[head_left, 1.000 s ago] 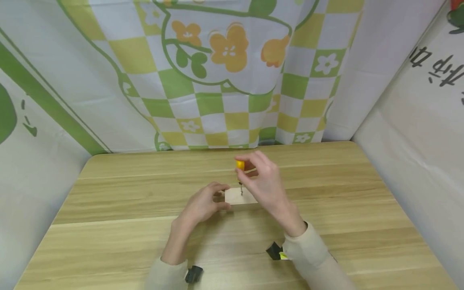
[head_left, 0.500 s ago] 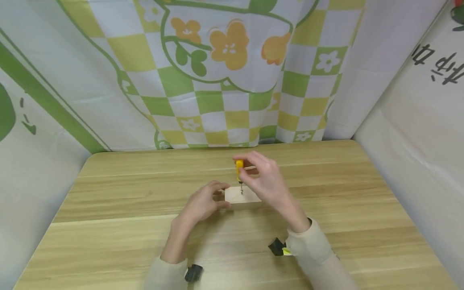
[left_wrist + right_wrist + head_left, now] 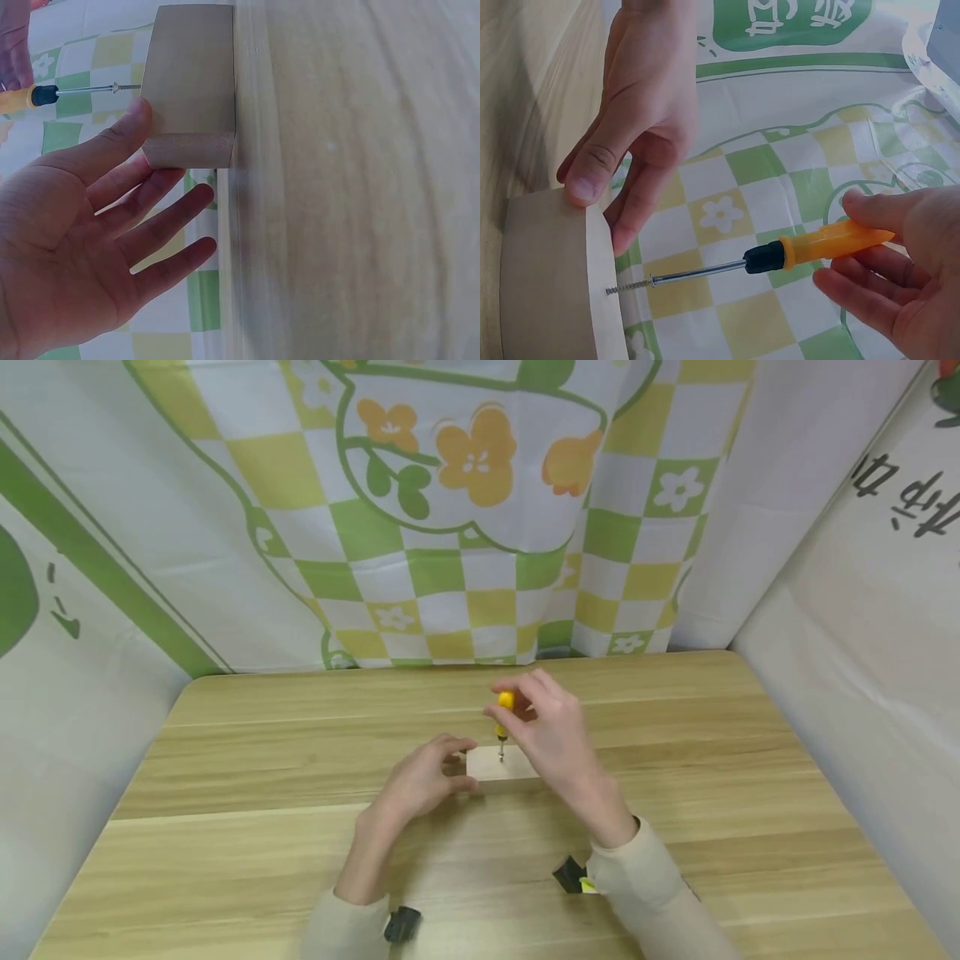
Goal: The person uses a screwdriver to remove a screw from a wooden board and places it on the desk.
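A pale wooden block (image 3: 483, 766) lies on the table, and a screw (image 3: 630, 286) stands in its top face with much of the thread showing. My left hand (image 3: 420, 783) holds the block's left end between thumb and fingers; in the left wrist view, the other fingers spread away from the wood. Above the block, my right hand (image 3: 553, 731) has its thumb and fingers around the yellow handle of a screwdriver (image 3: 829, 244). Its metal shaft meets the screw head, roughly in line with the screw. The right hand covers the block's right end in the head view.
The wood-grain table (image 3: 262, 860) extends around both hands. A checked, flowered curtain (image 3: 450, 568) hangs behind its far edge, with white cloth walls at either side. Black wrist devices (image 3: 402, 925) sit by the sleeves.
The top of the screwdriver handle has leaned slightly to the right, and my right thumb and fingers have shifted around it. The left hand and block stay in place.
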Motion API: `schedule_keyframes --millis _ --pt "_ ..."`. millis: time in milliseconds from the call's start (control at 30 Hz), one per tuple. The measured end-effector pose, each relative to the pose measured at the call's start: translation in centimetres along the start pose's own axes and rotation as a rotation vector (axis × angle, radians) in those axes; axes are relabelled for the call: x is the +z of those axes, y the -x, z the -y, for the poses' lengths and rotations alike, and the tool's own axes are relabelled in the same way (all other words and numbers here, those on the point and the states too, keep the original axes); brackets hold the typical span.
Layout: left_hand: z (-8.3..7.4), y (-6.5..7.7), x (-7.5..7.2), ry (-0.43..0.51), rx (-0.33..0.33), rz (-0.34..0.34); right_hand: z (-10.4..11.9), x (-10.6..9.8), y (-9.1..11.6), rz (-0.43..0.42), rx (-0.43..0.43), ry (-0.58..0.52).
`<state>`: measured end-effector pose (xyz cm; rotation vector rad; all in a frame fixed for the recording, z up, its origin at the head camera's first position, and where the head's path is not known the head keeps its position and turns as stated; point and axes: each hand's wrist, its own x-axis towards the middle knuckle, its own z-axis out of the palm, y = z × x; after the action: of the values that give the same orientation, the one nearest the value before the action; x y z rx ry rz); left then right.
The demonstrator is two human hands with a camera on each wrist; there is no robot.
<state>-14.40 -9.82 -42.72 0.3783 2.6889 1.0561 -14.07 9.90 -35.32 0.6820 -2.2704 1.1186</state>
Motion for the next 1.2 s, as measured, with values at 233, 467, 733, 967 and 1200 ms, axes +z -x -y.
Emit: schedule_keyframes --millis 233,467,733,967,1200 --pt "0.2 0.0 0.1 0.000 -0.007 0.000 -0.1 -0.1 0.0 0.010 -0.006 -0.011" --pt "0.2 0.0 0.2 0.006 -0.015 0.007 0.6 -0.8 0.2 0.176 0.014 -0.009" --pt "0.0 0.1 0.1 0.032 -0.036 0.012 1.0 -1.0 -0.5 0.280 0.087 -0.071" --pt "-0.1 0.0 0.0 0.020 -0.030 0.017 0.1 -0.4 -0.4 0.186 0.110 -0.097" --pt "0.1 -0.1 0.0 0.007 -0.019 0.007 0.1 -0.1 -0.1 -0.017 0.009 -0.007"
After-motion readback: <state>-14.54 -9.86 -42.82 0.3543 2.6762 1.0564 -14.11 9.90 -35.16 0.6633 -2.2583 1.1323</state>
